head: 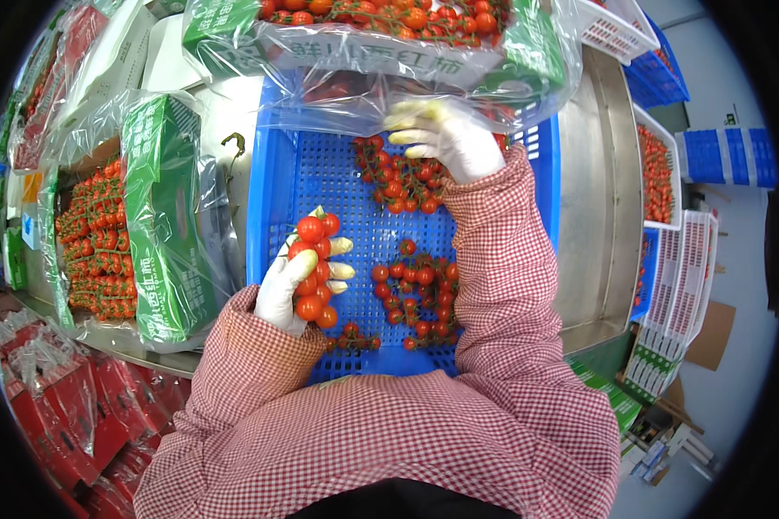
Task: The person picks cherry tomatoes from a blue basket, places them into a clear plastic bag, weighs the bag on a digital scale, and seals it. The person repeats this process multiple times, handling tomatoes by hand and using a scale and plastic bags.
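My left hand [289, 285], in a white glove with yellowed fingertips, holds a truss of red cherry tomatoes [310, 285] above the left side of a blue plastic crate [324, 175]. My right hand [451, 139], gloved the same way, is over the far part of the crate with its fingers apart and no tomatoes in them. Its fingers are at the loose edge of clear plastic film [344, 110]; whether they touch it I cannot tell. Below that hand lies a cluster of cherry tomatoes [396, 181]. Another cluster [422, 292] lies nearer to me, partly hidden by my right sleeve, and a small truss [354, 339] rests at the near edge.
A film-wrapped green carton of tomatoes [389, 55] stands across the crate's far end. To the left is another bagged carton [162, 220] on the metal table [597, 194]. Red bagged cartons [71, 402] are at lower left; white crates [659, 168] stand on the right.
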Demonstrator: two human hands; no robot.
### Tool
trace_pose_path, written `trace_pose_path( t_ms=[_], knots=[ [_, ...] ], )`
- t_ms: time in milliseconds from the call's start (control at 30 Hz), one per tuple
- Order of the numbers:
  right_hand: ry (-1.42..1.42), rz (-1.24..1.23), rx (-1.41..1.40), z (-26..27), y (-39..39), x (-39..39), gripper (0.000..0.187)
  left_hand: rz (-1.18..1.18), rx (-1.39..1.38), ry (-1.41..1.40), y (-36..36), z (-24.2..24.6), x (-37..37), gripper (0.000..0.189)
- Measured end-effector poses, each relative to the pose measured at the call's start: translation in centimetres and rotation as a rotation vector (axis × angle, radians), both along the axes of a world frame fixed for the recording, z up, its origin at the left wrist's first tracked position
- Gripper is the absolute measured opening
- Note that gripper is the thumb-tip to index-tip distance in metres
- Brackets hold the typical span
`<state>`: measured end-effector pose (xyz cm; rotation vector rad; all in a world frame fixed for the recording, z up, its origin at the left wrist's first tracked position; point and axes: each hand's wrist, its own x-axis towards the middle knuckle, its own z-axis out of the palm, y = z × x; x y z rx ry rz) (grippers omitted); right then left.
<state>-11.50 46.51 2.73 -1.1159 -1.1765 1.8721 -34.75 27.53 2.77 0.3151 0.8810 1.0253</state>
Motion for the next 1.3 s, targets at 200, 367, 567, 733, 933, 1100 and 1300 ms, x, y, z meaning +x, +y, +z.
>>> trace_pose_path(
  t_ms=[200,367,567,733,933,1100,1300],
  knots=[
    [-0.343,0.014,0.106,1.2,1.6,2.3,0.045,-0.017,-0.045,0.008,0.0,1.0,0.1,0.065],
    [-1.108,-0.242,0.111,0.5,-0.5,10.4,0.033,0.049,-0.030,-0.001,0.3,1.2,-0.3,0.061],
    [-1.793,0.126,0.168,-5.0,5.8,10.7,0.030,0.169,-0.068,-0.171,0.8,1.0,-0.9,0.066],
    [-1.890,0.238,0.208,-6.8,5.0,9.5,0.029,0.210,0.001,-0.397,0.8,1.2,-1.1,0.072],
    [-2.018,0.328,0.198,-6.1,5.0,9.1,0.029,0.155,0.167,-0.693,0.4,0.9,-1.4,0.076],
    [-1.787,0.090,0.329,-3.4,-1.2,7.4,0.028,0.196,0.093,-0.513,0.3,1.3,-1.3,0.071],
    [0.296,0.095,0.037,2.4,-13.0,-0.4,0.041,0.124,0.117,-0.593,-4.9,5.6,-3.4,0.060]
  ],
)
